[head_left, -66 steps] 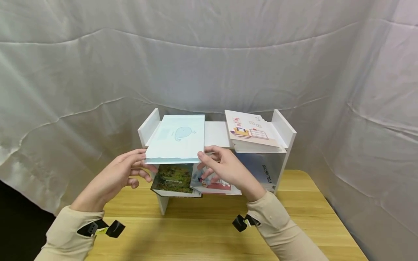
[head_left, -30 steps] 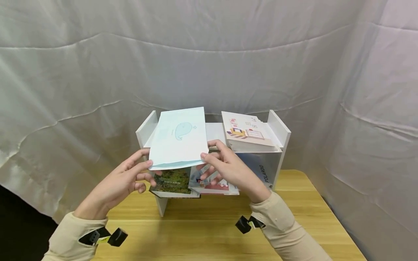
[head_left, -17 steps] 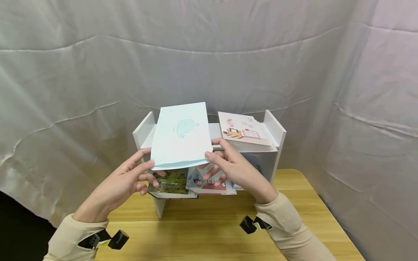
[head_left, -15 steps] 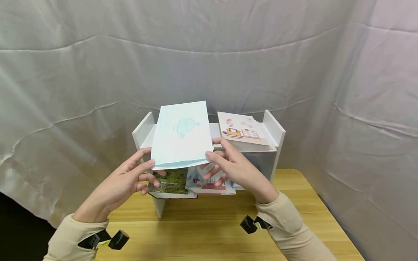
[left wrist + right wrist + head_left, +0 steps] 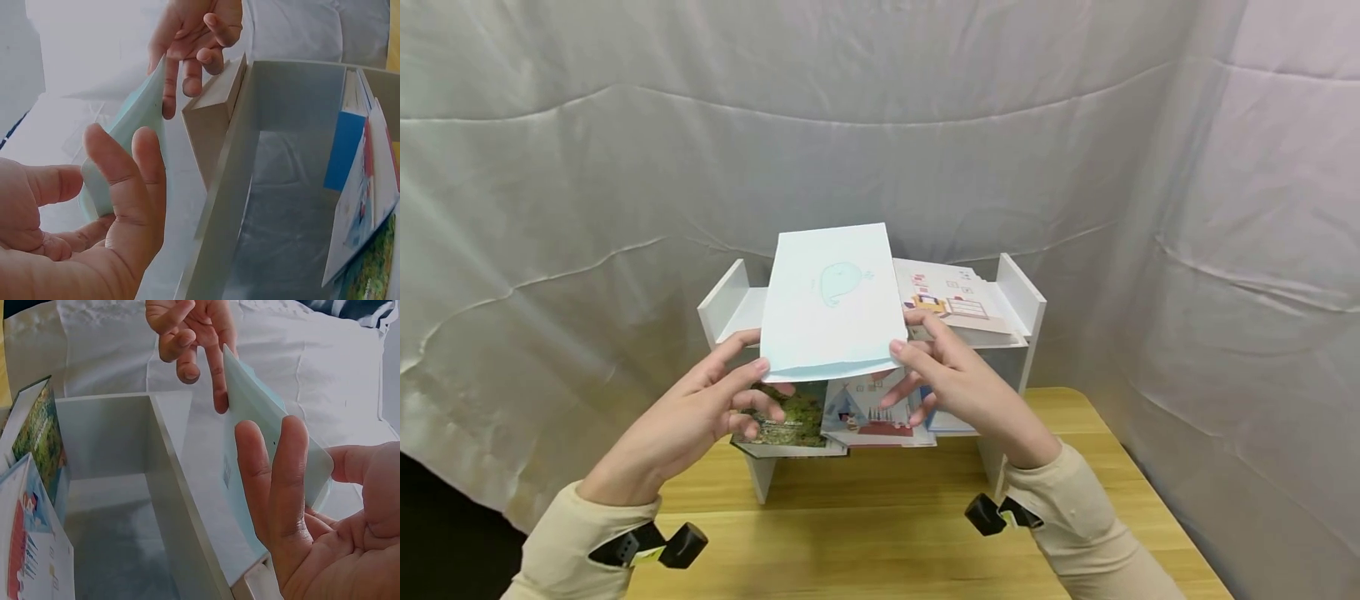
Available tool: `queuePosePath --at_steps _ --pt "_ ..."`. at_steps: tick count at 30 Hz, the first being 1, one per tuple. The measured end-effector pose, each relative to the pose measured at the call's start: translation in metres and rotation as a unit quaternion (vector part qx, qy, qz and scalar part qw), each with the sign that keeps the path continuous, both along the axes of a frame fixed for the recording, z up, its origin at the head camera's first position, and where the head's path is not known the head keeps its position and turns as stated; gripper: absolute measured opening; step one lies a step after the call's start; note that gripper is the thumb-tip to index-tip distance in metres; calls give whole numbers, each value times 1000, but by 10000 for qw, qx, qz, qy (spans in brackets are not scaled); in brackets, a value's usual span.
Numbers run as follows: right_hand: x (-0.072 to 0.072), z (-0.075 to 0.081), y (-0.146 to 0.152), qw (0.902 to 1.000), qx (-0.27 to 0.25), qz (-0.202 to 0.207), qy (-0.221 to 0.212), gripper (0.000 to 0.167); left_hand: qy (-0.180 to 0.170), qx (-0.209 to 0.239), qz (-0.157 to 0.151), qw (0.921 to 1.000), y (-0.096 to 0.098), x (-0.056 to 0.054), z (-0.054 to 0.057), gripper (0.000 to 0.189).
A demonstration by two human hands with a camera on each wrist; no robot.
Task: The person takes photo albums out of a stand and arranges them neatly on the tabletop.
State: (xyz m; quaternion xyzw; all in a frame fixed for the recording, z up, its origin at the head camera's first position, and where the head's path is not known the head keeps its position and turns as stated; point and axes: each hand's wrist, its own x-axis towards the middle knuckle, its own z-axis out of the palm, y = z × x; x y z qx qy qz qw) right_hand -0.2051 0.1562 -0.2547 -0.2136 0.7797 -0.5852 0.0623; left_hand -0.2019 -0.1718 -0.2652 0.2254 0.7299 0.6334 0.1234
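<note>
A thin pale-blue book (image 5: 831, 333) with a whale drawn on its cover is held above the top board of a small white shelf (image 5: 1024, 292), its far end tilted up. The left hand (image 5: 700, 408) pinches its near left corner, thumb on the cover. At the near right corner the right hand (image 5: 962, 387) pinches it the same way, with the other fingers spread beneath. In the left wrist view the book (image 5: 147, 106) shows edge-on between both hands. The right wrist view shows its underside.
On the shelf top at right lies an illustrated book (image 5: 955, 296), partly overlapped by the held one. Lower down, a photo album (image 5: 797, 421), a tent-pictured book (image 5: 865, 417) and a blue one (image 5: 947, 419) lean. A wooden table (image 5: 865, 542) and grey fabric (image 5: 850, 167) surround it.
Both hands have lifted the whale book off the shelf's top left, raised its far end and carried it to the right. The view has shifted slightly.
</note>
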Motion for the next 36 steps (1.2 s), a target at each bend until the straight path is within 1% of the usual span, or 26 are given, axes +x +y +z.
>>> queuePosePath --at_steps 6,11,17,22,26,31,36 --pt "1 2 11 9998 -79 42 163 47 0 5 -36 10000 12 -4 5 46" --pt "3 4 22 9997 -30 -57 256 45 -128 23 -81 9999 24 -6 9 49" --pt "7 6 34 9996 -42 -137 231 42 -296 37 -95 9995 37 -9 12 54" --pt "11 7 44 9994 -35 -296 172 40 -393 42 -95 9992 47 -11 15 57" --pt "15 9 53 9991 17 -375 213 41 -353 25 -137 9993 56 -14 18 54" --pt "19 11 65 9981 90 -557 263 46 -277 62 -259 9993 68 -15 20 54" --pt "22 15 78 9968 30 -688 401 41 -253 153 -366 9989 84 -18 22 51"
